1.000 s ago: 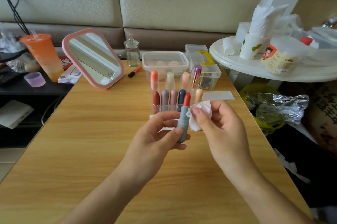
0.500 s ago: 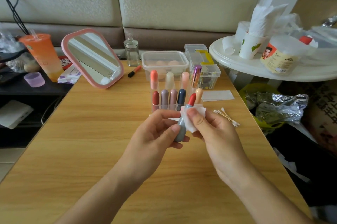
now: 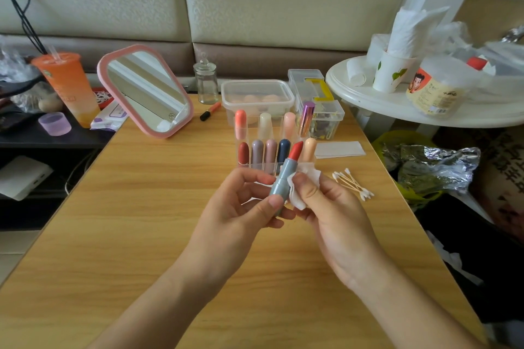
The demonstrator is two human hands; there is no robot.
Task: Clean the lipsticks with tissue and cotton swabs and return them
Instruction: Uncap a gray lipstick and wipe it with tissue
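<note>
Bare table left; lipstick rack and cotton swabs crowd ahead.

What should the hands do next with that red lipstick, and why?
Probably slide the tissue up the tube toward the red tip: the right hand presses it against the lipstick low on its side, while the left hand grips the base.

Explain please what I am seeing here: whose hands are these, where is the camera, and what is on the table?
No machine here: a person wears a camera on the head, looking forward and down at their own bare hands. The left hand holds an open lipstick with a grey-blue tube. The right hand presses a tissue against its side. On the wooden table stand more lipsticks in a clear rack, with cotton swabs to the right and a pink mirror at the back left.
</note>
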